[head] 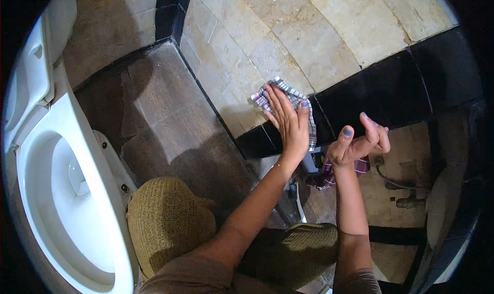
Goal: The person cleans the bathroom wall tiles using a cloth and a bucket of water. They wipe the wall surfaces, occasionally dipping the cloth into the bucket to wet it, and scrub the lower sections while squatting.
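My left hand (287, 120) lies flat on a checkered cloth (291, 88), pressing it to the beige stone tiles (278, 54) at their border with black tiles (386, 81). Part of the cloth hangs over the black border. To the right, my right hand (359, 143) is raised with its fingers partly bent and holds nothing. Below it, a maroon checked cloth (361, 166) is partly hidden by the hand and wrist. Beside that cloth is a grey and black object (311, 161), mostly hidden.
At the left stands a white toilet (69, 201) with its lid raised. Brown floor tiles (185, 128) lie between it and the tiled surface. A brush with a white handle (300, 207) is on the floor near my knees. Pipe fittings (411, 202) show at the right.
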The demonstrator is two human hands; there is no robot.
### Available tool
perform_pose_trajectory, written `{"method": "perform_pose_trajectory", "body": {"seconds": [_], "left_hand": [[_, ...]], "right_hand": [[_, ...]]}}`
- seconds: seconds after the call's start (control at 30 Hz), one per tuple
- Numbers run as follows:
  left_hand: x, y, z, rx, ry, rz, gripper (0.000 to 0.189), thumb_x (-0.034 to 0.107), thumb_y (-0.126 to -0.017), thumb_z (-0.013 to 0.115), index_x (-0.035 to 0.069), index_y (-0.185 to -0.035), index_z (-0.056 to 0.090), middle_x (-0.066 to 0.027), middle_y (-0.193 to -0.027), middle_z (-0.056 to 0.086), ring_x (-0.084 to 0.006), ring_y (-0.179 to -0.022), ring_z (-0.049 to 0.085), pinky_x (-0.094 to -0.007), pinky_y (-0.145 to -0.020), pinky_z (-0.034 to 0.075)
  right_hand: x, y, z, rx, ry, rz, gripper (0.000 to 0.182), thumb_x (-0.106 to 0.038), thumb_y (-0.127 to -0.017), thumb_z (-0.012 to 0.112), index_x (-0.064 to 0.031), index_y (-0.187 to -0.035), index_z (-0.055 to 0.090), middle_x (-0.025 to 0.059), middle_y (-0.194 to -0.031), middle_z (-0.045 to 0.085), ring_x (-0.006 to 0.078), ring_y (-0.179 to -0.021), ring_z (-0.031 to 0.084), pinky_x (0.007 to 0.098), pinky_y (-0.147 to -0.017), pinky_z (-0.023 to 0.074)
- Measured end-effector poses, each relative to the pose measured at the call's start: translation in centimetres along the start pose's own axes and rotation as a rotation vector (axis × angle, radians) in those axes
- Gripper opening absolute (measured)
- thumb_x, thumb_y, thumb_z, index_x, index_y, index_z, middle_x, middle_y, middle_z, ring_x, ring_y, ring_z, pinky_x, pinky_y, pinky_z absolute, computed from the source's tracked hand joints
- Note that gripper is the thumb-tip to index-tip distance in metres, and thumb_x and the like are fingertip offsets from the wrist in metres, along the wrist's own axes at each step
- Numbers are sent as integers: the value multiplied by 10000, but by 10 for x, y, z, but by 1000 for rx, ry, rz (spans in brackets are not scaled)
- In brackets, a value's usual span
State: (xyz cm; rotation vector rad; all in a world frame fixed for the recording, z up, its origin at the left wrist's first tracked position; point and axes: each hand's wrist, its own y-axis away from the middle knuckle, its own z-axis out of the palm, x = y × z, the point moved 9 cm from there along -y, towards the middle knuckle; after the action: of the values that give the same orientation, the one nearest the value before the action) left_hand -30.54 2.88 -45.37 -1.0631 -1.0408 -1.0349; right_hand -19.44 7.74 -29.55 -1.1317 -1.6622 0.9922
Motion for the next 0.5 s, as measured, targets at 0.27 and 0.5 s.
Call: {"method": "perform_pose_trajectory", "body": {"seconds": [0.27,0.5], "left_hand": [[-161,52,-3,44,-162,-374,683,413,-976,285,-3,-1460,45,-202,-1532,7,-312,-1424,-41,-538,-1092,-87],[-75,51,12,12,-91,-210,697,402,-970,289,-52,-1442,53,-225,-1525,-20,-334,-1420,-44,-512,-1099,-81]], "right_hand": [[-2,-1,0,11,24,-26,333,-369,-892,541,-99,-1085,561,37,-1002,406,179,-1022,326,362,-1008,182],[-4,1,-1,6,71,-69,311,-357,-885,556,-101,-1062,563,23,-993,441,176,-1020,347,354,-1019,192]]}}
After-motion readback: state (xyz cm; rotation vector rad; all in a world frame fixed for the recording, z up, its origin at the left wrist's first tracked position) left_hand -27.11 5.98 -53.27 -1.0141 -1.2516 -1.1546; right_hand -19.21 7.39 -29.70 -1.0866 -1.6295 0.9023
